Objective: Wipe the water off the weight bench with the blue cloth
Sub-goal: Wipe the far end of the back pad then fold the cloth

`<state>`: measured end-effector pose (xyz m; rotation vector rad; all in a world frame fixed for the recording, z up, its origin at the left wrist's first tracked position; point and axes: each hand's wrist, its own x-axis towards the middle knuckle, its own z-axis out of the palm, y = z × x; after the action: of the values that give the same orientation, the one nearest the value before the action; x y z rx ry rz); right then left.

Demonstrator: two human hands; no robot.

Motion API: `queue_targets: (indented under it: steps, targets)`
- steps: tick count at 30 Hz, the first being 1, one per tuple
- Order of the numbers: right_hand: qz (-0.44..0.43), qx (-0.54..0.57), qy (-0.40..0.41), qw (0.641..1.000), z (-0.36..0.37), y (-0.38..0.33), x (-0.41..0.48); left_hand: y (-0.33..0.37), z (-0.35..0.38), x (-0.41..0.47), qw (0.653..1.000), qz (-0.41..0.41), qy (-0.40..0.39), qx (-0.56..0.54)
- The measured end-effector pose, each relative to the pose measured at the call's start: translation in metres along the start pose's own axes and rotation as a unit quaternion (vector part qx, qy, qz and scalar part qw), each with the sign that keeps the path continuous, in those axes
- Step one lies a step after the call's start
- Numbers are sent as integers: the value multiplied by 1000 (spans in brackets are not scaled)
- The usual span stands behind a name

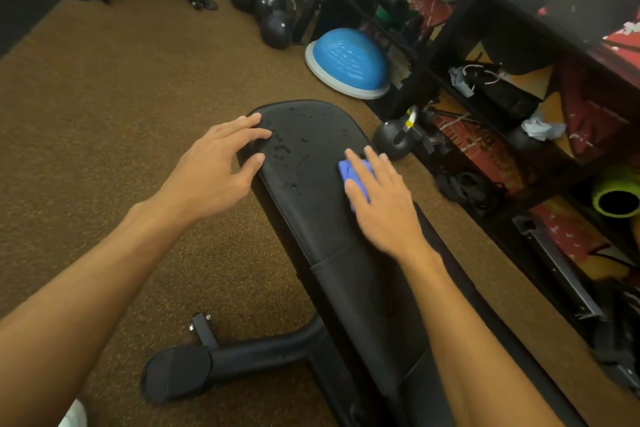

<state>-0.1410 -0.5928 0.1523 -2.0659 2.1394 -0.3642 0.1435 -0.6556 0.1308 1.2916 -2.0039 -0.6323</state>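
The bench (311, 211) was black and padded, with a rounded far end. The cloth (349, 170), blue and bunched, lay on the bench's right side, short of that end. The right hand (381, 204) pressed it flat, fingers straight, not curled round it. The left hand (214, 170) rested at the bench's left edge, fingers spread wide and fingertips touching the pad, holding nothing. Droplets (287, 149) stood on the bench between the hands. A kettlebell (394, 142) sat just right of the bench's far end.
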Motion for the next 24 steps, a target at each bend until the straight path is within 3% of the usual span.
queue_targets:
  steps: [3, 8, 10, 14, 16, 21, 24]
  targets:
    - [41, -15, 15, 999, 8, -23, 24, 4, 2, 0, 1000, -5, 7, -2]
    - [-130, 10, -15, 991, 13, -49, -30, -1, -2, 3, 1000, 0, 7, 3]
    - [-93, 12, -12, 995, 5, -20, -30, -2, -3, 3, 1000, -1, 1, 7]
    - [65, -5, 20, 998, 1, 4, 20, 1, 2, 3, 1000, 0, 4, 9]
    - [49, -8, 20, 999, 8, -23, 26, 1, 3, 4, 1000, 1, 8, 6]
    - [-142, 13, 0, 990, 14, -45, -39, -5, 1, 7, 1000, 19, 14, -6]
    - [-23, 10, 15, 1000, 4, -7, -24, -7, -1, 6, 1000, 20, -1, -7]
